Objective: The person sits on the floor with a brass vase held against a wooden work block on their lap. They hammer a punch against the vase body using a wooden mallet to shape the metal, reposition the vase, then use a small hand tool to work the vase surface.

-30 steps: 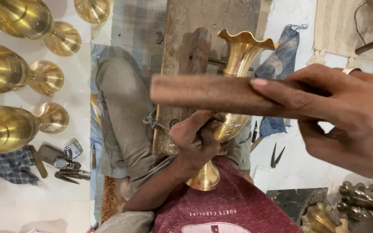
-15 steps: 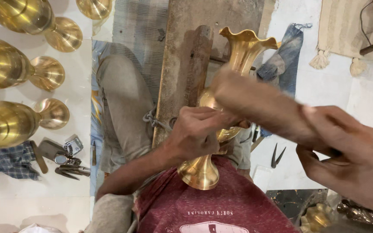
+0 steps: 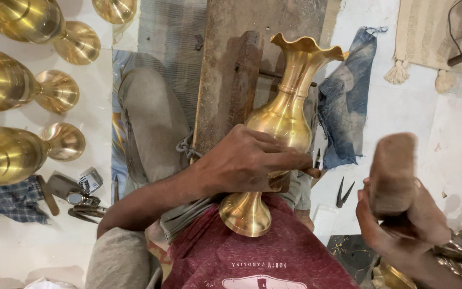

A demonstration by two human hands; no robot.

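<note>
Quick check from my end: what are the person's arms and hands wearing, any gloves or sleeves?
No gloves: both the left hand and the right hand are bare, with no rings or watch showing. The left forearm is bare up to the elbow; a maroon shirt covers the torso. The right arm is mostly out of view.

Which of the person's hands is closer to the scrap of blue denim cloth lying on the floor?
Left. The left hand grips the brass vase right beside the denim cloth; the right hand, holding a wooden mallet, is lower and farther away.

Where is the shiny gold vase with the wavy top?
In the head view's middle, the brass vase lies against the wooden plank, gripped by the left hand.
</note>
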